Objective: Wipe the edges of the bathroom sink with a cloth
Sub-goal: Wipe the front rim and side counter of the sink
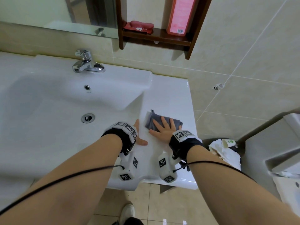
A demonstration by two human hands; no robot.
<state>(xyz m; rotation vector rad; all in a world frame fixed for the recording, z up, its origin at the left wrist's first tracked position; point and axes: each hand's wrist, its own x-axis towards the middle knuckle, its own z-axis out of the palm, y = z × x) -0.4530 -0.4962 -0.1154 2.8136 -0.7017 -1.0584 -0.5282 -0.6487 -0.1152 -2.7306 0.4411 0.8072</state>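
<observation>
A white bathroom sink (172, 95) fills the left and middle of the view, with a flat ledge on its right side. A folded grey cloth (151, 120) lies on that ledge. My right hand (164, 129) lies flat on the cloth, fingers spread and pressing down. My left hand (139, 137) rests flat on the rim just left of the cloth, beside the basin, holding nothing. Both wrists wear black bands with white tagged blocks.
A chrome tap (86, 64) stands at the basin's back and a drain (88, 118) sits in its floor. A wooden shelf (155, 38) above holds a pink bottle (180, 15). A bin with paper waste (224, 151) stands right of the sink, by a white fixture (282, 153).
</observation>
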